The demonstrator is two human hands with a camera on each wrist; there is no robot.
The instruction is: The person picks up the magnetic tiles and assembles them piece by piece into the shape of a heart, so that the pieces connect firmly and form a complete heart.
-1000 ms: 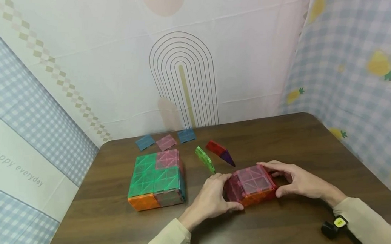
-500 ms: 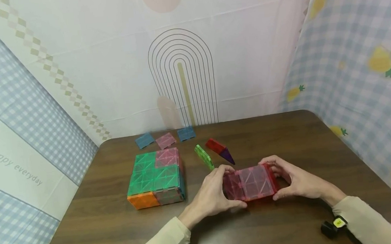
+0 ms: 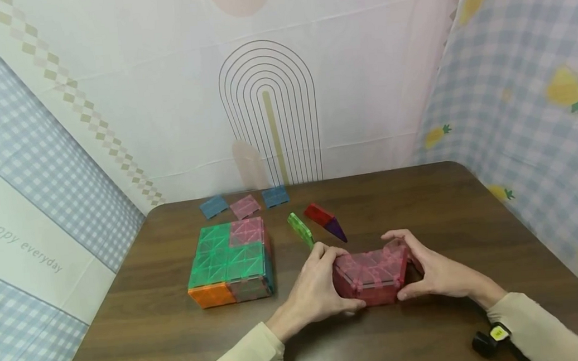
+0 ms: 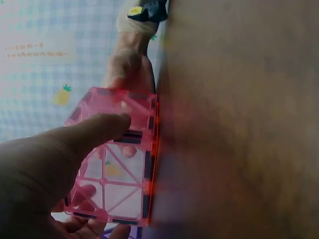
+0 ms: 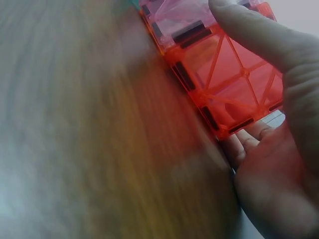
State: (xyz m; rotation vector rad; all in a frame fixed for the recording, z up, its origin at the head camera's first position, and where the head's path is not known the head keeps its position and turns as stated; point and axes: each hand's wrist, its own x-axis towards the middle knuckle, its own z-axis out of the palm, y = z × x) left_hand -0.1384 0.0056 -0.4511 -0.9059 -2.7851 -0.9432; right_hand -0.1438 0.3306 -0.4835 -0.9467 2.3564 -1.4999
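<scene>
Between both hands is a hollow block of see-through pink and red magnetic tiles (image 3: 377, 292), its upper face notched on the far side. My left hand (image 3: 315, 287) grips its left end, thumb in front and fingers behind. At the right end, my right hand (image 3: 438, 273) holds it the same way. Seen from the left wrist, the thumb presses a pink tile (image 4: 122, 169) with dark magnet strips along its edges. An orange-red tile (image 5: 239, 84) faces the right wrist view, under that thumb. The block is low over the brown table (image 3: 361, 343).
A larger block of green, pink and orange magnetic tiles (image 3: 227, 266) stands to the left. Behind the hands lie a light-green piece (image 3: 299, 228) and a red and purple piece (image 3: 324, 221). Blue tiles (image 3: 214, 206) and a pink tile (image 3: 245, 207) lie near the back edge.
The held block has been turned over between the hands: its orange front and flat pink top have given way to a red front and a notched top. The other pieces stay put.
</scene>
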